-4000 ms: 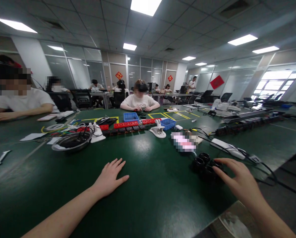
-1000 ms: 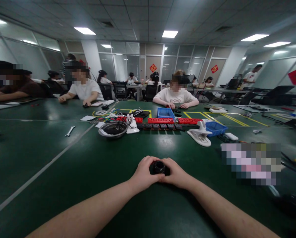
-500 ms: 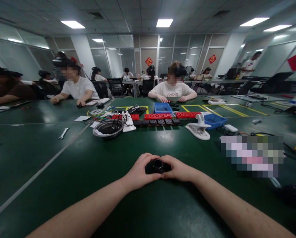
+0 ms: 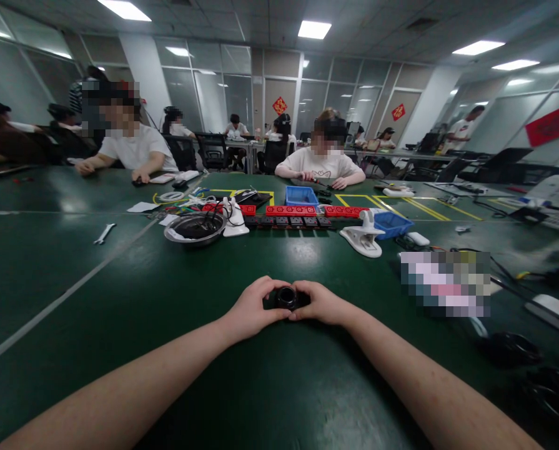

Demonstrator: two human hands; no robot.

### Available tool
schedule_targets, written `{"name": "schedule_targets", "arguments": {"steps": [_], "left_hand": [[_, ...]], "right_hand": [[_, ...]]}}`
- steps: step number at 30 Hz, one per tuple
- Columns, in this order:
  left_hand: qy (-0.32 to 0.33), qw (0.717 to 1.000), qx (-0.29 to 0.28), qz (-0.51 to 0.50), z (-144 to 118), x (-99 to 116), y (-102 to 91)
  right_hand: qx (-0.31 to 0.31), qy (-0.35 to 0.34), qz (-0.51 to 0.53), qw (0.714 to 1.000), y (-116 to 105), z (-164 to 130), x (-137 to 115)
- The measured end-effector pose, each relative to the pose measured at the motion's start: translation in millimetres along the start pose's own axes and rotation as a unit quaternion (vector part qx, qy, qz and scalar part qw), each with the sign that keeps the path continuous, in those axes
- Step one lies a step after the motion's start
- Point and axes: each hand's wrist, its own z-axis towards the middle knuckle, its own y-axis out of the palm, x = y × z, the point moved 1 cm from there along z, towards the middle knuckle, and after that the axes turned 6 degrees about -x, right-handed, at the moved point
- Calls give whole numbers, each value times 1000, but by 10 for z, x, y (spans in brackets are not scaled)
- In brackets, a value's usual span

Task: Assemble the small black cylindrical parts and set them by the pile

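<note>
The green worktop (image 4: 120, 300) spreads wide and bare around the hands: open surface to the left as far as a pale line running diagonally across it, and open surface ahead up to the row of clutter further out. That row holds a metal bowl (image 4: 195, 229) with dark cables in it, a white clamp stand (image 4: 364, 239), a line of red and black power strips (image 4: 298, 216) and two blue bins (image 4: 300, 195). A small wrench (image 4: 103, 234) lies alone well off to the left. To the right the room is tighter, with black cables and dark ring-shaped parts (image 4: 513, 349) lying near the worktop's right edge. The near edge lies below the frame, under both forearms. Other people sit at the far side, well apart from the hands. Both hands meet at the middle of the worktop around a small black ring-shaped part (image 4: 286, 298). The left hand (image 4: 251, 310) curls its grip around the part's left side and the right hand (image 4: 320, 304) closes on its right side, fingertips of the two hands nearly touching above it. The part is dark, round and short, with a circular opening showing a lighter rim. That opening faces up and slightly towards the camera, so its axis stands roughly upright; it has no clear long side. Whether it rests on the worktop or is held just above cannot be told.
</note>
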Motion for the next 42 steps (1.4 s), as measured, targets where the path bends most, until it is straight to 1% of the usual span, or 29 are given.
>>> {"name": "schedule_targets", "arguments": {"steps": [1,3,4,7,9,10,11,13,14,16,17,19,21,24,30,34,38,42], "left_hand": [[-2,1000,10,4,1,15,8],[-8,999,32,13,6,37,37],[-13,999,46,18,11,43,56],[-31,994,97,36,29,43,118],[-37,990,127,49,38,35,144],[-36,989,134,54,41,32,148],[-33,989,134,57,43,27,145],[-22,992,116,53,42,14,122],[-13,994,100,46,39,4,105],[4,998,61,25,33,-21,72],[12,999,43,15,29,-35,59],[24,1000,16,0,22,-60,46],[28,1000,8,-7,19,-73,44],[27,1000,8,-8,22,-62,49],[43,999,27,8,23,-18,42],[33,999,29,15,10,-25,44],[30,999,22,30,7,-20,34],[13,999,21,41,13,0,23]], "right_hand": [[23,16,-23,999,31,9,0],[76,53,-102,990,105,27,-24],[104,75,-152,980,146,35,-47],[173,133,-285,933,265,51,-128],[197,151,-324,913,318,55,-161],[205,151,-328,910,330,55,-165],[209,142,-322,913,330,55,-161],[194,97,-277,936,295,54,-131],[170,64,-241,953,264,53,-108],[102,-6,-150,983,189,50,-60],[66,-35,-101,992,150,46,-37],[12,-74,-19,997,83,33,-3],[-10,-90,23,996,43,21,10],[-9,-86,24,996,28,14,4],[2,-64,8,998,45,32,5],[1,-56,1,998,44,36,10],[0,-63,-17,998,38,34,6],[-6,-63,-35,997,11,27,-8]]}}
